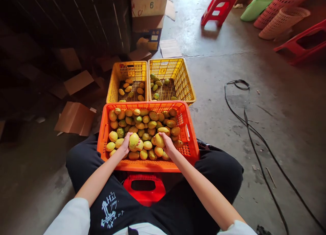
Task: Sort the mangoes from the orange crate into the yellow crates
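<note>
The left hand (126, 144) holds a yellow-green fruit (133, 140), and the right hand (166, 142) holds a yellow fruit (159, 140). Both fruits are over the big orange basket (148, 165), which has lots more fruits (145, 119) in it. Just past it, two yellow baskets, one on the left (111, 89) and one on the right (189, 89), sit side by side with a few fruits inside.

Lower yellow-green fruit (147, 145) in orange crate (150, 166): hidden beneath top layer. Right hand (168, 146): most fingers hidden behind held fruit (159, 140). Black cable (246, 121), right-hand red stool (303, 41): cut off by frame edges. Trouser print (109, 211): partly illegible.
</note>
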Motion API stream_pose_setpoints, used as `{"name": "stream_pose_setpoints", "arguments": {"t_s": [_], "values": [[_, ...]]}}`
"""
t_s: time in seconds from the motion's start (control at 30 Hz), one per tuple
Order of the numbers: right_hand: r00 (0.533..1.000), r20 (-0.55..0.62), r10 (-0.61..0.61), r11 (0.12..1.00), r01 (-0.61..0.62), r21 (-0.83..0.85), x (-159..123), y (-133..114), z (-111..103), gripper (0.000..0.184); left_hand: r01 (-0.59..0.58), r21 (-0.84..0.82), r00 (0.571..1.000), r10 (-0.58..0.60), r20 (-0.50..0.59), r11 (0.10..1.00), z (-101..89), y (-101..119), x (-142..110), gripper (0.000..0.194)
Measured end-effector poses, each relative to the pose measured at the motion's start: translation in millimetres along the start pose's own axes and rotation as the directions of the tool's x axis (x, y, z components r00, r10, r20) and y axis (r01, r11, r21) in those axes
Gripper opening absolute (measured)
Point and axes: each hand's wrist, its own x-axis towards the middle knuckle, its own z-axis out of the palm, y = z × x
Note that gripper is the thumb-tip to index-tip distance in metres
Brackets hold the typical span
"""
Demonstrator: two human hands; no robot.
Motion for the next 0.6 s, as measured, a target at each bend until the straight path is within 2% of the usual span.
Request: {"name": "stream_pose_setpoints", "arguments": {"t_s": [0.17,0.4,0.53,0.6], "values": [[0.998,0.007,0.070,0.997,-0.070,0.035,-4.0,-5.1,3.2,0.033,0.038,-0.011,0.999,-0.038,0.002,0.999,0.6,-1.7,-1.0,0.039],[0.989,0.018,0.150,0.983,-0.151,0.108,-7.7,-7.4,6.1,0.035,-0.073,0.051,0.997,0.071,0.044,0.996,-9.4,-10.1,5.1,0.040],[0.985,0.040,0.166,0.980,-0.170,0.106,-7.5,-4.9,4.0,0.036,-0.048,0.038,0.999,0.048,-0.014,0.998,-4.3,-7.9,1.7,0.038],[0.989,0.070,0.131,0.988,-0.136,0.070,-7.4,-3.3,3.3,0.038,-0.024,0.019,0.998,0.026,-0.060,1.000,-0.7,-6.3,0.3,0.038]]}}
